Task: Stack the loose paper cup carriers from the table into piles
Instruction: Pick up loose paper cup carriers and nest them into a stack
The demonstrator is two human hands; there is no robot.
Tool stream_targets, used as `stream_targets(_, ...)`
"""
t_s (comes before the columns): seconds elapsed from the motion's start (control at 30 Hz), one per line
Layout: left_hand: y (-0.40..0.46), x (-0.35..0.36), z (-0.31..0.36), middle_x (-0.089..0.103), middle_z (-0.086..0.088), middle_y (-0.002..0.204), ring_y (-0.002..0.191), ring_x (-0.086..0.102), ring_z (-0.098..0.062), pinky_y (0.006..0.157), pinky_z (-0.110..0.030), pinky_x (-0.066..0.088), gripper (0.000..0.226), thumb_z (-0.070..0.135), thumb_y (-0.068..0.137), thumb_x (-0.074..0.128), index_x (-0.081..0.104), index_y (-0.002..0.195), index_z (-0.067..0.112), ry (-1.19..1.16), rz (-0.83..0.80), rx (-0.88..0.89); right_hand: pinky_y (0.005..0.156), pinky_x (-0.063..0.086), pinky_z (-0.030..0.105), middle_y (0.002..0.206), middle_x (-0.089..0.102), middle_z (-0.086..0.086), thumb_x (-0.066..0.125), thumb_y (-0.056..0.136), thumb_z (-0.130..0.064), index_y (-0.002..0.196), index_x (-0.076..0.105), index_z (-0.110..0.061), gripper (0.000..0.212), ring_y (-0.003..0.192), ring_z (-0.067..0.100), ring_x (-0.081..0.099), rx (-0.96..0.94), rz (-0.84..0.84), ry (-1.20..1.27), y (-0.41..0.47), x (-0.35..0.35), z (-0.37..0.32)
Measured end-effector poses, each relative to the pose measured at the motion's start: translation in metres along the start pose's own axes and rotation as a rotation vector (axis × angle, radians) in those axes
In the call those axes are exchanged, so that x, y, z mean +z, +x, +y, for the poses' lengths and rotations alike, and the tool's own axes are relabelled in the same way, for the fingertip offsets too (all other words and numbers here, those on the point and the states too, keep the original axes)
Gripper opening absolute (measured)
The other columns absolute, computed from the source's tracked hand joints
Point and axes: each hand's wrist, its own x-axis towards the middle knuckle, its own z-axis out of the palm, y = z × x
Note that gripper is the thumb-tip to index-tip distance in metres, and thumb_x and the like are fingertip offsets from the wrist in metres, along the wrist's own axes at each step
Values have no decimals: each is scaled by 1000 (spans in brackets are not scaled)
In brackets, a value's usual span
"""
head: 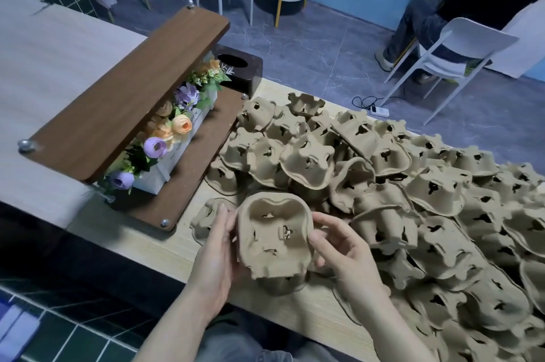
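Note:
A brown pulp cup carrier (272, 239) is held up over the table's near edge, its hollow side facing me. My left hand (215, 252) grips its left rim, thumb on the front. My right hand (345, 246) holds its right rim with curled fingers. Below the held carrier, part of another carrier (278, 285) shows on the table. A big heap of loose carriers (413, 199) covers the table to the right and behind. One single carrier (205, 218) lies just left of my left hand.
A wooden two-board rack (126, 102) with artificial flowers (174, 131) stands at the left on the light wooden table (165, 249). A dark box with a round hole (239, 67) sits behind it. White chairs and a seated person's legs (413, 34) are across the floor.

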Motion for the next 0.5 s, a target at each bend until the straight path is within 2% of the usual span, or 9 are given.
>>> stream_targets(0.1,0,-20,5,75,12,98,84,69,-3,62,-17,50,40,57,90,47,69,115,33,257,-22,47,65,42,36,77,69,-2,65,90,-7,106,71,-16,20,60,2,55,-18,20,-17,2,11,3)
stream_targets(0.13,2,-28,6,74,15,92,80,68,-4,58,-20,50,36,56,88,58,70,114,34,359,-17,88,65,43,36,75,69,-3,65,89,-6,107,70,-14,20,59,3,55,-25,30,-19,3,14,3)
stream_targets(0.2,6,-41,10,70,17,82,70,63,-11,44,-29,47,36,52,82,63,71,112,33,485,-35,139,61,44,30,71,67,-4,65,88,-3,109,69,-11,22,56,4,53,-41,50,-15,4,19,2)
stream_targets(0.3,10,-50,13,66,3,84,61,58,-16,34,-26,43,32,34,90,68,67,122,32,418,-102,149,52,43,17,72,64,-1,65,88,-3,111,69,-10,24,53,3,50,-61,81,-34,6,27,2)
stream_targets(0.4,15,-54,14,71,-6,102,60,61,-15,33,-24,43,50,15,90,68,55,136,30,359,-91,143,48,41,14,71,63,-2,66,89,-7,112,69,-13,23,53,5,48,-72,59,-74,8,35,-1)
stream_targets(0.43,16,-55,14,71,-6,105,61,62,-15,32,-24,42,51,14,90,70,54,135,29,333,-78,154,50,43,16,73,64,-3,67,89,-10,111,69,-16,23,55,8,51,-86,33,-123,10,37,-5)
stream_targets(0.5,18,-56,15,72,-6,102,57,62,-14,30,-23,40,49,21,83,72,57,130,26,263,-48,175,65,54,25,84,70,-5,68,89,-18,112,69,-25,24,70,14,62,-177,-25,-332,20,37,-14)
